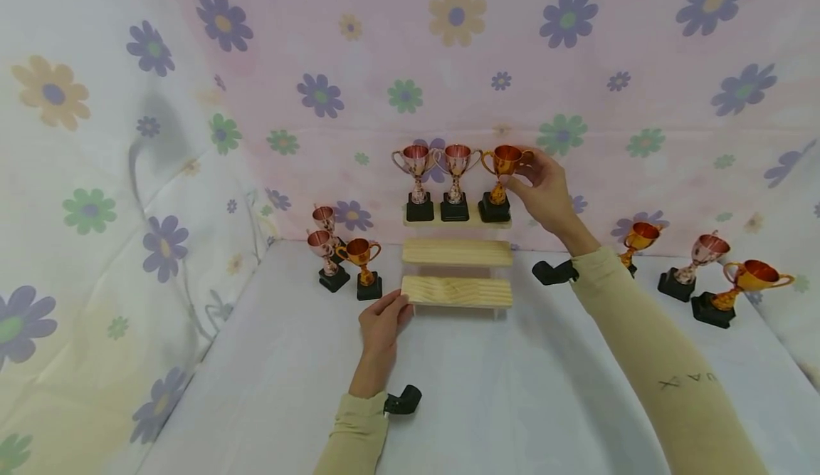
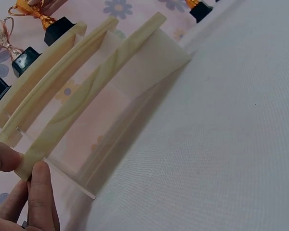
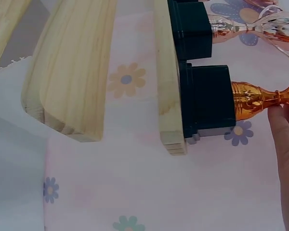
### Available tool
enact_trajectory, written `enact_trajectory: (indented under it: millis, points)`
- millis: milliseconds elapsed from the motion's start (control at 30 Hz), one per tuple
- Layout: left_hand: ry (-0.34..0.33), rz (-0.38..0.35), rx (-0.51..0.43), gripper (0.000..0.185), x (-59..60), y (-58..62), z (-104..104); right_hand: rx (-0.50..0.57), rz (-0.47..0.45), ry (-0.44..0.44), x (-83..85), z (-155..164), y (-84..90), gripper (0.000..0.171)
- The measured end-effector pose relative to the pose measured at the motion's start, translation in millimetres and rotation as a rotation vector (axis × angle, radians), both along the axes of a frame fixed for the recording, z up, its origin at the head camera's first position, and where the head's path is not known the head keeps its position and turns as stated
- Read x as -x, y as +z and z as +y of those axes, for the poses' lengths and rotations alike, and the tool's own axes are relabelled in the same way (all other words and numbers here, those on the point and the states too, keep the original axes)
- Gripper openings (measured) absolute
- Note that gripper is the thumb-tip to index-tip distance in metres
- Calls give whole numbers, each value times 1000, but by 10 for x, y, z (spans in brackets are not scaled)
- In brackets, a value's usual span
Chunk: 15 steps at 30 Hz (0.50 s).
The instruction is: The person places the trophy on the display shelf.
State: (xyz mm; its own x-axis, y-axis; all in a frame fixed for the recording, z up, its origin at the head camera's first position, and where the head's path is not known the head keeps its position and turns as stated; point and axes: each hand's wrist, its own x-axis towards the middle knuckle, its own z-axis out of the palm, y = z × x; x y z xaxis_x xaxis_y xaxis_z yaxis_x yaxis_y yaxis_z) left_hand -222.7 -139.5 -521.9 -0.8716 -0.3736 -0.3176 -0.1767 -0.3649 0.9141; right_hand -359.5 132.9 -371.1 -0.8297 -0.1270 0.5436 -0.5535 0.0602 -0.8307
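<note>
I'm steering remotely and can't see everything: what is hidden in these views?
- Head view: right hand covers the gold trophy cup's right handle.
- Right wrist view: that trophy's cup is cut off by the edge.
- Left wrist view: left hand mostly cut off at the corner, gripping the bottom shelf.

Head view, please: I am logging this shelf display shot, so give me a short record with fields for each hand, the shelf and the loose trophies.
right hand: right hand grips the gold trophy at the right end of the top step
left hand: left hand holds the left end of the bottom step
top step: three trophies upright in a row, two pinkish, one gold
middle step: bare
left of shelf: three trophies on the table
right of shelf: three trophies on the table, leaning
</note>
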Motion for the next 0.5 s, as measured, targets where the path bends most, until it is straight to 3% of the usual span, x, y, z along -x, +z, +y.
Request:
enact_trajectory:
  millis: [500]
  points:
    - [4,18,-13,29,-1,-42,-8,1,-21,-15,35,-91,-37,44]
